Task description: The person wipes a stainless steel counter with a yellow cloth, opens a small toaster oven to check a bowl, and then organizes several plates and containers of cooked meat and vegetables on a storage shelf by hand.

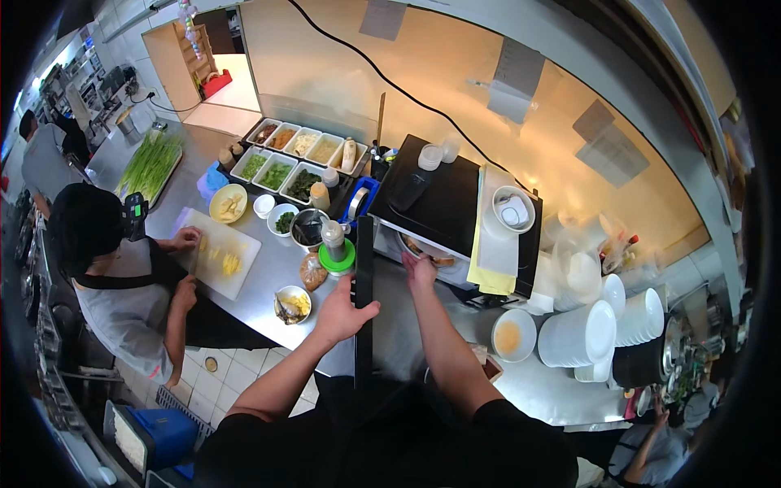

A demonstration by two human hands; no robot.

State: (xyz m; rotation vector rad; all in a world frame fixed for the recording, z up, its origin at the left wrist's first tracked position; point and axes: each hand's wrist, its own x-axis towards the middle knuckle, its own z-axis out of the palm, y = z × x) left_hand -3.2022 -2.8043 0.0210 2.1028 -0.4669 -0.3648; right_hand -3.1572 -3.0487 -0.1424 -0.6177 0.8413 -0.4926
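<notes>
A microwave oven (421, 177) stands before me with its dark door (364, 244) swung open. My left hand (346, 310) is at the door, its thumb over the edge and its fingers along the outer side. Inside the oven, my right hand (421, 271) holds the near side of a bowl (410, 245). Brownish food (442, 261) shows in there; the oven's edge hides most of it. Left of the door sit a squeeze bottle (334, 238) on a green lid (337, 259), a bag of brown crumbs (313, 272) and a small bowl of yellow pieces (295, 304).
At left a co-worker (122, 287) cuts yellow pieces with a knife on a white board (229, 253). Ingredient tubs (274, 177) line the back. A white bowl (211, 213) and papers rest on the oven. Stacked white bowls (573, 335) and a bowl with orange residue (514, 335) stand right.
</notes>
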